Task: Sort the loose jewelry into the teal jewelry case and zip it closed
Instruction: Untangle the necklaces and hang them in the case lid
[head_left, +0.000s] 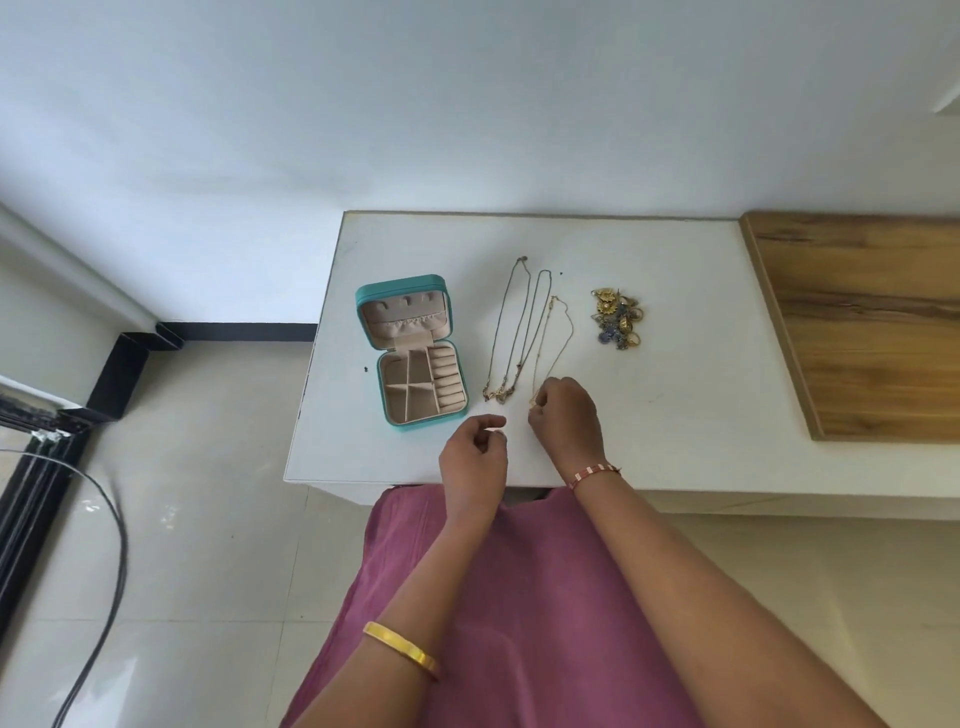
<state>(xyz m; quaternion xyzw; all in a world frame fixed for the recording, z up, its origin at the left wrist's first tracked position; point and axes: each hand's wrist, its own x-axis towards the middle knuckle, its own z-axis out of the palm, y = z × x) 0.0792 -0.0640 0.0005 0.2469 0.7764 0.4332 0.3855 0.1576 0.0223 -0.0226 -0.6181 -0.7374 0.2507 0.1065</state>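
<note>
While the right hand (566, 415) pinches the gold necklace's (558, 338) near end, its chain trails away.

The desk (675, 415) stands against the far wall. On its left part lies the case (415, 358), open, its lid on the far side and its tray on the near side. Just right of the case lie three necklaces (519, 332) side by side, running from far to near. Well right of them, apart, sits a heap of small jewelry (618, 318). A board (862, 322) covers the desk's right end. The right hand (566, 415) rests at the near end of the rightmost necklace; the left hand (474, 457) is just left of it, near the desk's near edge.
</note>
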